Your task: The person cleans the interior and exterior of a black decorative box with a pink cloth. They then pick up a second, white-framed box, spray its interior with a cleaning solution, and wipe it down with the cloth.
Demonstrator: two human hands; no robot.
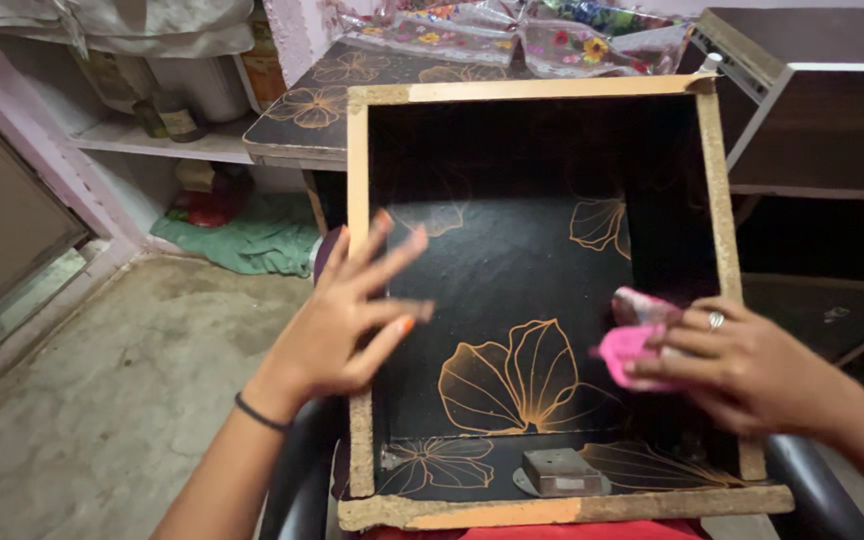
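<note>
Black drawer box [512,270] with orange flower print and raw chipboard edges sits centre, open side up. Left hand [352,320], fingers spread and holding nothing, rests against the drawer's left wall. Right hand [742,365] is clamped on a pink cloth [632,345], pressed to the inner right side. Small brown block [560,470] at near inside edge. Far left shelf [152,140]: dark jar [177,118] with pale label, white container [202,85]. Clear floral-print packets [512,35] on far table [322,100].

Cloth [627,345] inside drawer [357,180], right; block [560,470] front.
</note>
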